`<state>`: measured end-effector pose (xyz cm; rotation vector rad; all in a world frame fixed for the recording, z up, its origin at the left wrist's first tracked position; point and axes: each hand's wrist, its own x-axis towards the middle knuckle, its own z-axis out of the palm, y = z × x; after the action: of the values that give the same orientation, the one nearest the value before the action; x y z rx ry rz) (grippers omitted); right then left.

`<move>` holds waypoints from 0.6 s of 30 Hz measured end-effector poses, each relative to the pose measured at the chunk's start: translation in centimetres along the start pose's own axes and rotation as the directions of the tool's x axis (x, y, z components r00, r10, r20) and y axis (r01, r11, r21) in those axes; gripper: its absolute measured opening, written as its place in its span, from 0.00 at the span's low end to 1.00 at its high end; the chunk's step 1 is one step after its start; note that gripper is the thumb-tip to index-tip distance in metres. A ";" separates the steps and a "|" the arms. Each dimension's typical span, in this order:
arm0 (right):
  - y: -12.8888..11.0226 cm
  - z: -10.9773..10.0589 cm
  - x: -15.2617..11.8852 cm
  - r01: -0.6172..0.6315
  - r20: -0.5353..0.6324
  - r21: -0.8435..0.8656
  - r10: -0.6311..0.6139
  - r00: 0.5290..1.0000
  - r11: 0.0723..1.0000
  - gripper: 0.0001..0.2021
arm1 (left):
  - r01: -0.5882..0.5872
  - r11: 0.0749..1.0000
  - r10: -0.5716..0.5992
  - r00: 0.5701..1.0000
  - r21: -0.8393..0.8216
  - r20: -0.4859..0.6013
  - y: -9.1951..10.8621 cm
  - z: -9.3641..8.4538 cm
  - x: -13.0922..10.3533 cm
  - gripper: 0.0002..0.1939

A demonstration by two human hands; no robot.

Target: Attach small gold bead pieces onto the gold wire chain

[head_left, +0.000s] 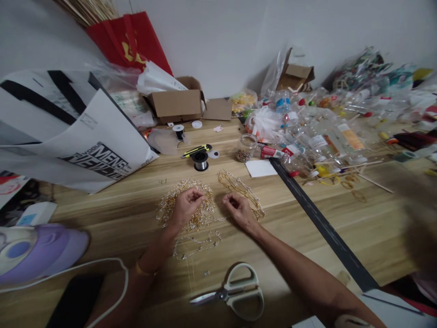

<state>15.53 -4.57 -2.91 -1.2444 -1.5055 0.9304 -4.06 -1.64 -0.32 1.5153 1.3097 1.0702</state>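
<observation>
My left hand (187,206) hovers at a pile of gold and silver bead chains (167,200), thumb and fingers pinched together. Opposite it, my right hand (241,210) is also closed in a pinch. Whatever either hand holds is too small to make out. Just behind my right hand lie several gold and silver chains (246,187), stretched out side by side. A separate silver bead chain (198,249) curves across the table in front of the pile. Nearer to me rest scissors (235,294) with pale handles, blades pointing left.
Behind the pile stand a wire spool (200,161), a yellow-black cutter knife (196,151) and a bead jar (246,148). Plastic bottles (317,141) crowd the back right. A white bag (102,136) stands left; a black phone (77,300) and white cable (124,278) lie front left.
</observation>
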 end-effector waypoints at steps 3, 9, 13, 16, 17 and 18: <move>0.0 0.1 -0.3 0.063 0.022 -0.051 -0.062 0.998 0.997 0.07 | 0.095 0.993 -0.094 0.995 -0.067 0.019 -0.3 -0.4 -1.2 0.11; -0.1 0.4 -0.8 0.247 0.118 -0.160 -0.230 0.966 0.956 0.07 | 0.189 0.970 -0.182 0.982 -0.151 0.056 -1.0 -0.3 -3.0 0.15; -0.3 0.5 -1.0 0.288 0.148 -0.180 -0.264 0.953 0.941 0.08 | 0.195 0.968 -0.186 0.980 -0.159 0.066 -1.0 -0.2 -3.2 0.14; -0.4 0.7 -1.1 0.304 0.151 -0.196 -0.278 0.949 0.932 0.08 | 0.194 0.972 -0.185 0.980 -0.131 0.077 -0.9 -0.3 -3.3 0.15; -0.4 0.7 -1.2 0.308 0.149 -0.198 -0.282 0.948 0.930 0.08 | 0.190 0.974 -0.181 0.980 -0.122 0.082 -0.9 -0.3 -3.4 0.15; -0.4 0.7 -1.2 0.310 0.143 -0.197 -0.285 0.948 0.930 0.08 | 0.186 0.976 -0.177 0.980 -0.115 0.089 -0.9 -0.3 -3.5 0.14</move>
<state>14.75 -5.84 -2.94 -1.0856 -1.8656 0.6555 -4.87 -4.98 -1.37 1.3067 1.2780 0.9468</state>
